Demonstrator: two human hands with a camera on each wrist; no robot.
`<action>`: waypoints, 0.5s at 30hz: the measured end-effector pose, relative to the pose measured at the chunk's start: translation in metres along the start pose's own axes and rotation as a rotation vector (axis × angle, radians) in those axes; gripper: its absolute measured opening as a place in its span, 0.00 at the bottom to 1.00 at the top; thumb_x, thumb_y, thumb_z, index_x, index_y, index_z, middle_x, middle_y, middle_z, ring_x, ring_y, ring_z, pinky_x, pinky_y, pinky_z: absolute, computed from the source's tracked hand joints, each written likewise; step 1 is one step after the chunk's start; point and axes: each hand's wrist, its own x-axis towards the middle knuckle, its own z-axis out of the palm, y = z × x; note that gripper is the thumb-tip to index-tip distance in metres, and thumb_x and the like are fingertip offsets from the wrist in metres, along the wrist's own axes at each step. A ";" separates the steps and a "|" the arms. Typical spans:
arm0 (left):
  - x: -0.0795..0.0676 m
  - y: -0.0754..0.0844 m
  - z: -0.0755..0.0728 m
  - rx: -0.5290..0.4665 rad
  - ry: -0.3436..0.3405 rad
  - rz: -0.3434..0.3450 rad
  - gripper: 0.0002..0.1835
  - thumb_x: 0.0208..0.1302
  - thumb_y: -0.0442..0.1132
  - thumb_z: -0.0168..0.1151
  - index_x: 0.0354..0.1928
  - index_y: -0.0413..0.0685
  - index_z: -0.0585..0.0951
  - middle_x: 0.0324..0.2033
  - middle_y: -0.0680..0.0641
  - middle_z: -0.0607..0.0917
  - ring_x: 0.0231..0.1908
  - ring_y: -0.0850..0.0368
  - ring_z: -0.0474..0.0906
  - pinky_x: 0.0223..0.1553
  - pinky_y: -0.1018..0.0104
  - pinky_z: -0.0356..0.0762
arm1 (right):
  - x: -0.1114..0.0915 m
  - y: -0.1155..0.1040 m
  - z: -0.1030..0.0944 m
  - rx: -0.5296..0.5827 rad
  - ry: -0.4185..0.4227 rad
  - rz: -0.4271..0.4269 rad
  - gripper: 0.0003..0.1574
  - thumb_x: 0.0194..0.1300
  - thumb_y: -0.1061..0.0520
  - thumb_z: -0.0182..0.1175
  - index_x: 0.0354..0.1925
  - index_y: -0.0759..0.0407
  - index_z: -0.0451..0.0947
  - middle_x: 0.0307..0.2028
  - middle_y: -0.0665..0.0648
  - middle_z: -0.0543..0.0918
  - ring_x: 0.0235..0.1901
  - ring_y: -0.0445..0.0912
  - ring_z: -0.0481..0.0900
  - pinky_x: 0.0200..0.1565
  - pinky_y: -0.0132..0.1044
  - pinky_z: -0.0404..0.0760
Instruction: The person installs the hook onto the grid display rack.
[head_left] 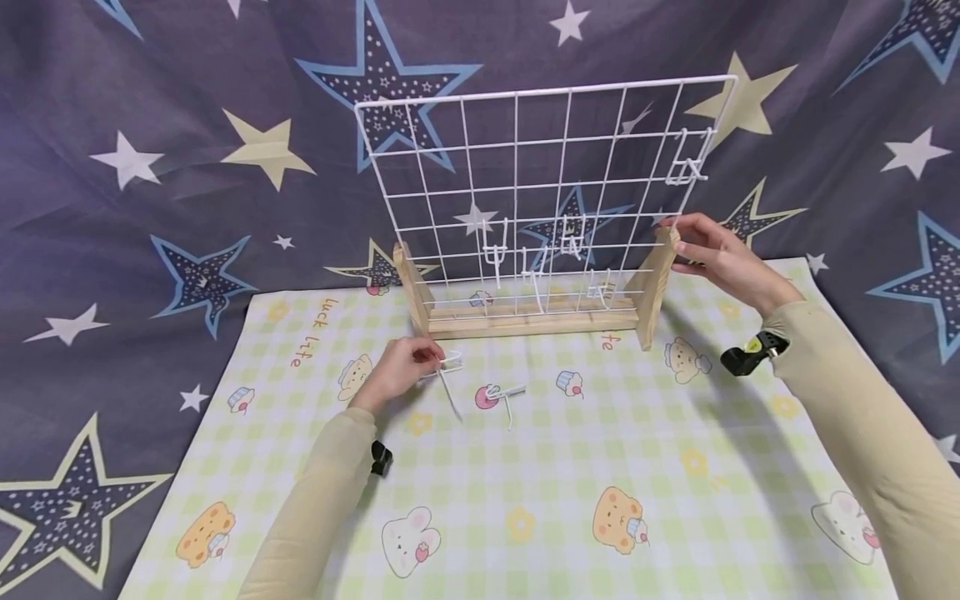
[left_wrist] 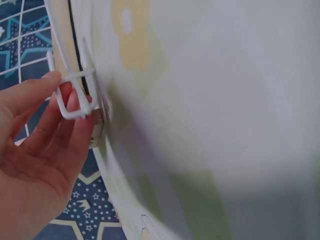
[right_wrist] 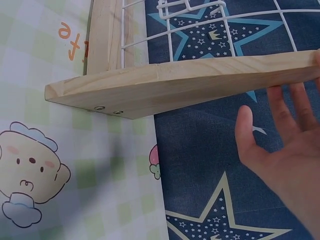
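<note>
My left hand point(head_left: 405, 367) pinches a white wire hook point(left_wrist: 77, 95) between thumb and fingers, just above the table in front of the rack's left end. A second white hook point(head_left: 506, 393) lies on the cloth to its right. Behind them stands a white wire grid rack point(head_left: 517, 183) on a wooden base point(head_left: 532, 323), with several hooks hung on its bars, one of them point(head_left: 686, 162) near the top right. My right hand point(head_left: 716, 254) touches the upper part of the rack's right wooden side panel point(right_wrist: 175, 82); its fingers look fairly straight in the right wrist view.
A green-and-white checked cloth point(head_left: 525, 483) with cartoon prints covers the table. Dark blue fabric point(head_left: 202, 75) with star patterns hangs behind the rack and on both sides. The rack stands near the table's back edge.
</note>
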 end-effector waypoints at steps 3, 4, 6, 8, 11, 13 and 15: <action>-0.001 0.001 -0.003 0.017 0.006 0.010 0.05 0.57 0.25 0.65 0.35 0.37 0.84 0.29 0.44 0.84 0.32 0.53 0.79 0.40 0.58 0.80 | 0.000 0.000 0.000 -0.017 0.009 0.015 0.16 0.73 0.65 0.51 0.57 0.60 0.69 0.61 0.50 0.70 0.59 0.42 0.67 0.49 0.32 0.79; -0.001 0.002 -0.004 0.013 0.010 0.008 0.05 0.57 0.24 0.65 0.35 0.38 0.85 0.30 0.43 0.84 0.32 0.53 0.79 0.40 0.58 0.80 | 0.000 0.000 0.000 -0.023 0.012 0.020 0.16 0.73 0.65 0.51 0.57 0.59 0.68 0.61 0.50 0.69 0.60 0.42 0.67 0.50 0.32 0.78; -0.001 0.004 -0.005 0.002 0.026 0.011 0.06 0.57 0.24 0.65 0.35 0.38 0.85 0.31 0.43 0.85 0.33 0.52 0.79 0.39 0.59 0.79 | 0.000 -0.001 -0.001 -0.033 0.014 0.025 0.16 0.73 0.64 0.51 0.57 0.60 0.68 0.62 0.50 0.68 0.60 0.42 0.66 0.50 0.32 0.78; 0.000 0.005 -0.006 -0.026 0.047 0.018 0.06 0.58 0.23 0.64 0.36 0.37 0.85 0.32 0.43 0.85 0.34 0.51 0.79 0.39 0.60 0.79 | 0.000 -0.001 -0.001 -0.037 0.014 0.026 0.16 0.73 0.64 0.51 0.58 0.59 0.68 0.63 0.50 0.67 0.61 0.42 0.66 0.50 0.32 0.78; 0.001 0.006 -0.007 -0.091 0.074 0.024 0.07 0.58 0.22 0.64 0.37 0.36 0.85 0.34 0.42 0.86 0.35 0.49 0.79 0.37 0.63 0.79 | 0.000 0.000 -0.001 -0.026 0.001 0.022 0.17 0.73 0.64 0.50 0.58 0.59 0.68 0.63 0.51 0.66 0.61 0.42 0.65 0.51 0.32 0.78; 0.002 0.006 -0.007 -0.137 0.085 0.028 0.07 0.58 0.22 0.64 0.37 0.35 0.85 0.35 0.41 0.86 0.36 0.48 0.80 0.36 0.66 0.79 | 0.000 0.000 -0.002 -0.018 -0.004 0.022 0.17 0.73 0.64 0.50 0.58 0.59 0.68 0.64 0.51 0.66 0.61 0.42 0.65 0.51 0.33 0.78; 0.003 0.006 -0.007 -0.169 0.092 0.028 0.07 0.58 0.22 0.64 0.38 0.34 0.85 0.36 0.40 0.86 0.36 0.48 0.80 0.34 0.69 0.79 | 0.000 0.001 -0.002 -0.016 -0.006 0.022 0.17 0.73 0.64 0.50 0.58 0.59 0.68 0.64 0.51 0.66 0.61 0.42 0.65 0.51 0.33 0.78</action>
